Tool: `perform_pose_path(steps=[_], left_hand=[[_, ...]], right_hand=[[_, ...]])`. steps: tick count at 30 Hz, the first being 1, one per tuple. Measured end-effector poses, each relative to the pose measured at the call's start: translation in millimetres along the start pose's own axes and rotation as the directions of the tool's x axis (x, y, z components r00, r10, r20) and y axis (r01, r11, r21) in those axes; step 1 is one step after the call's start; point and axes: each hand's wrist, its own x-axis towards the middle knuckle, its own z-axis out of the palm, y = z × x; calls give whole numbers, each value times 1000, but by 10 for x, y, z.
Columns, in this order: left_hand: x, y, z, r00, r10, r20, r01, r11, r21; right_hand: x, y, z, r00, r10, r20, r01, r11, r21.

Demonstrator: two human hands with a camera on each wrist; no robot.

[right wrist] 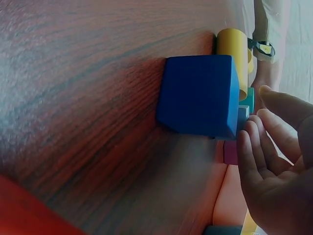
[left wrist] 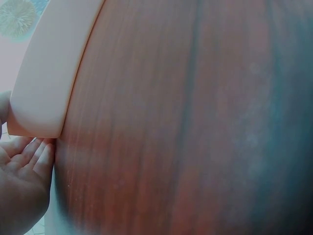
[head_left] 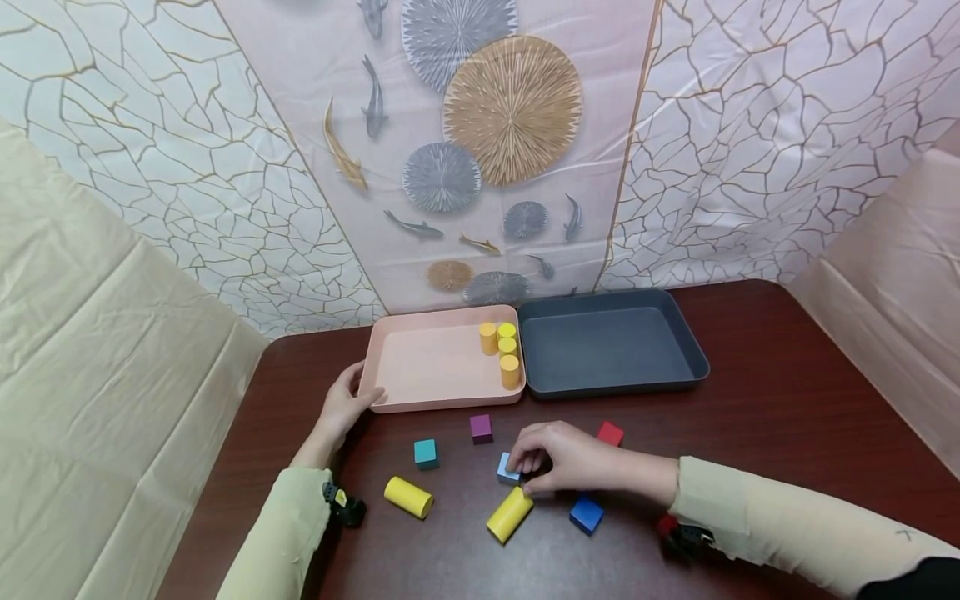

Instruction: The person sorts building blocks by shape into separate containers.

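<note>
At the left end of the pink tray [head_left: 423, 358], my left hand [head_left: 345, 407] holds the rim, thumb over the edge and fingers along the outside. The left wrist view shows the tray's corner between thumb and fingers. My right hand [head_left: 570, 457] is low over the table, fingertips right at a light blue cube [head_left: 507, 475]. Its thumb stands apart from the fingers, beside the end of a lying yellow cylinder [head_left: 506, 518]. A dark blue cube [head_left: 587, 515] lies below this hand and looks large in the right wrist view. Behind the wrist a red cube [head_left: 611, 432] shows partly.
Several yellow and orange cylinders [head_left: 510, 372] stand at the pink tray's right end. A dark grey tray [head_left: 615, 342] adjoins it. Nearer lie a purple cube [head_left: 482, 428], a teal cube [head_left: 426, 453] and another yellow cylinder [head_left: 408, 497]. A red piece [head_left: 666, 525] is partly hidden by the right sleeve.
</note>
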Motion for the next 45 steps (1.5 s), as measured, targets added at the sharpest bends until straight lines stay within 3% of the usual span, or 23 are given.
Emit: perform_pose_path(steps=[11, 30, 45], left_hand=[[4, 26, 11, 1000, -6, -9, 6, 1000, 1], [9, 29, 4, 1000, -7, -8, 8, 1000, 13], [8, 0, -2, 1000, -4, -4, 4, 1000, 1]], right_hand=[[-8, -53, 25, 998, -64, 14, 65, 992, -106], [-2, -63, 83, 997, -41, 60, 52, 976, -210], [3, -111, 114, 992, -79, 95, 108, 933, -343]])
